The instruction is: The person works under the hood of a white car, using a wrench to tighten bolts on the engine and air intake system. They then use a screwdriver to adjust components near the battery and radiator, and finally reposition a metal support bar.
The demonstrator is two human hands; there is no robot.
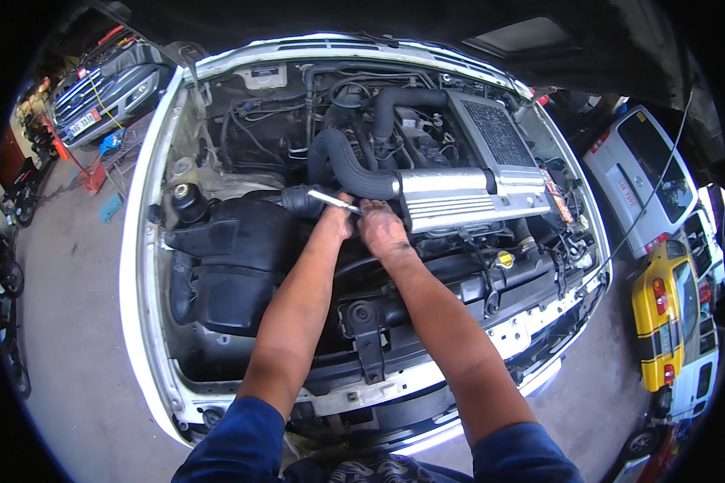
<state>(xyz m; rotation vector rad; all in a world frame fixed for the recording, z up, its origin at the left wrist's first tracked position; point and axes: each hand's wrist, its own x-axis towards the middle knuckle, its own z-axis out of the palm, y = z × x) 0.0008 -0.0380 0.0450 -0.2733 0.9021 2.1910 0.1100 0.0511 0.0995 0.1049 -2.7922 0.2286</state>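
My right hand [381, 226] is closed around one end of a slim silver hand tool [322, 197], which looks like a ratchet or wrench; its exact kind is unclear. The tool slants up and left, across the top of my left hand [343, 217]. That hand reaches down beside the right one, its fingers mostly hidden. Both hands are over the engine, just below a thick ribbed black hose [337, 153]. The hose joins a silver finned metal duct [447, 201] right of my hands. To the left lies a black plastic air box [238, 262] with its intake hose [298, 200].
A finned intercooler [498, 133] stands at the far right of the engine. Nearer are a yellow cap [504, 259] and the white front crossmember [499, 336]. The raised hood hangs overhead. Parked around are a dark vehicle [113, 88], a silver van [640, 181] and a yellow car [660, 314].
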